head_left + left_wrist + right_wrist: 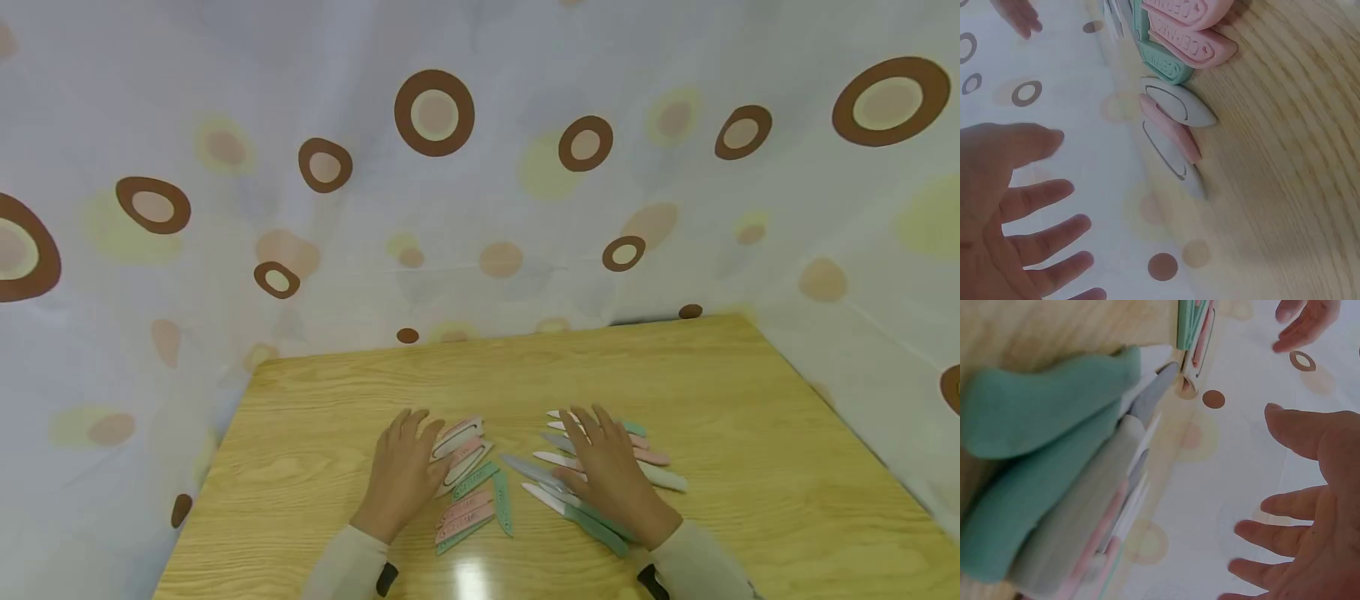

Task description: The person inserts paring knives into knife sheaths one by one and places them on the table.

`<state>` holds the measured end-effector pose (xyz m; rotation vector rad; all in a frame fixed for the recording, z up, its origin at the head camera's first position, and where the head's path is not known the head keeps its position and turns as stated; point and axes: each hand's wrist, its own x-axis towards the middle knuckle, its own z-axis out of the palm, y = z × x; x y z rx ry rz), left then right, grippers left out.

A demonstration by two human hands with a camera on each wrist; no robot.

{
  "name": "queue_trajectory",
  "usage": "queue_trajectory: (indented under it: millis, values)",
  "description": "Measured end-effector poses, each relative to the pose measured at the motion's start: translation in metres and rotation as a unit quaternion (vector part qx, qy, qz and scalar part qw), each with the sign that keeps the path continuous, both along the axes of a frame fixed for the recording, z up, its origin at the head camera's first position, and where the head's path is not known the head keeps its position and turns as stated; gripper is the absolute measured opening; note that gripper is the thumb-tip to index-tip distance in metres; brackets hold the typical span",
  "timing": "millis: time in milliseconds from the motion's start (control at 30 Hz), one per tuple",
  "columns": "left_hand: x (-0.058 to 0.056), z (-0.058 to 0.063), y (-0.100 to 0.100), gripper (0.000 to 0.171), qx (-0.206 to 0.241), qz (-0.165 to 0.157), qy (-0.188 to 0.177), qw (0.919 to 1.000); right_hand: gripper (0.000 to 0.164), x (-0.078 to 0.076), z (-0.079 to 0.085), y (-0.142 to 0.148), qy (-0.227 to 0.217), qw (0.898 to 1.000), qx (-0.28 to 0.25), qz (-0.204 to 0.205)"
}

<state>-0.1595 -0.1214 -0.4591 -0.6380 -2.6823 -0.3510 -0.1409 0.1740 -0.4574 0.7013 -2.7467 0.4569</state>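
My left hand (402, 471) is over the left side of a group of knife sheaths, fingers spread and holding nothing. The group has pale grey sheaths (1180, 102), pink sheaths (463, 508) and green sheaths (503, 502), several marked "CERAMIC". In the left wrist view the hand appears apart from them. My right hand (617, 471), fingers also spread, is over a row of unsheathed knives and hides parts of them. Their handles are green (1054, 403), pale grey (663, 477) and pink (651, 457); the blades (546, 497) point left, some white and some grey.
The wood-grain table (330, 417) extends behind and to both sides of the hands. A pale curtain (480, 200) with brown, yellow and peach spots encloses the back and sides. Light reflects from the table (471, 579) near its front.
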Motion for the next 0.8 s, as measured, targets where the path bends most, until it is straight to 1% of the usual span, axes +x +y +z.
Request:
queue_trajectory:
  millis: [67,133,200,300,433,533,633,800]
  values:
    - [-0.003,-0.002,0.001,0.035,0.005,0.013,0.005,0.9999,0.071,0.006,-0.003,0.003,0.021,1.000,-0.004,0.002]
    - [-0.008,-0.004,0.002,0.027,0.003,0.021,0.000,0.9998,0.067,0.013,-0.005,0.006,0.039,0.999,-0.007,0.008]
    - [-0.014,-0.006,0.004,0.023,0.000,0.023,-0.012,0.9997,0.063,0.021,-0.006,0.009,0.057,0.998,0.002,0.010]
    - [-0.024,-0.011,0.008,0.020,-0.006,0.016,-0.028,0.9994,0.060,0.035,-0.009,0.013,0.064,0.998,0.010,0.010]
    - [-0.033,-0.019,0.014,0.019,-0.016,0.007,-0.048,0.9987,0.058,0.054,-0.012,0.017,0.048,0.999,-0.002,0.001]
    - [-0.038,-0.023,0.016,0.019,-0.035,0.013,-0.062,0.9974,0.056,0.063,-0.013,0.019,0.035,0.999,-0.017,-0.009]
    - [-0.040,-0.025,0.018,0.020,-0.057,0.020,-0.068,0.9959,0.055,0.068,-0.013,0.022,0.027,0.999,-0.022,-0.016]
    - [-0.043,-0.026,0.021,0.010,-0.079,0.014,-0.065,0.9947,0.054,0.074,-0.014,0.028,0.022,0.999,-0.020,-0.032]
